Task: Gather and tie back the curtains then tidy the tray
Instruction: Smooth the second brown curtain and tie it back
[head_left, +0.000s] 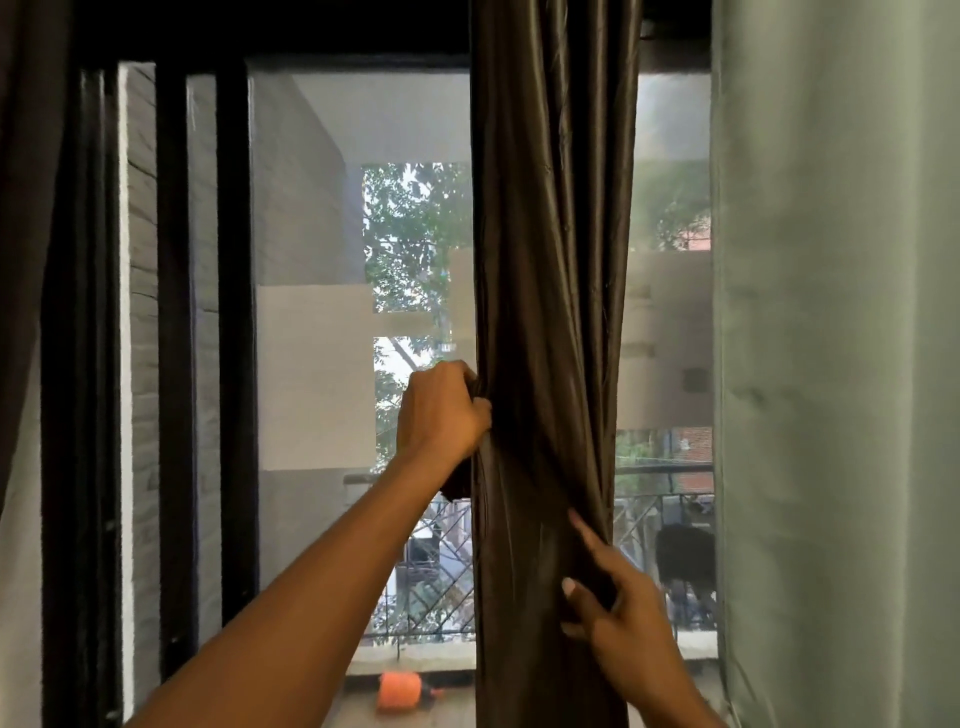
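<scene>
At window (311, 260), gathering brown curtain (550, 260)
Right hand (618, 613) touches lower folds, grip unclear; left hand (441, 410) clenched on bunched edge higher up. Curtain hangs mid-window: likely soft, light, slick, so grab whole bundle mid-length.

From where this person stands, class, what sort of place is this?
Likely a room at home, by a balcony door: a gathered dark curtain, a pale curtain beside it, and outside a metal balcony railing with neighbouring buildings.
</scene>
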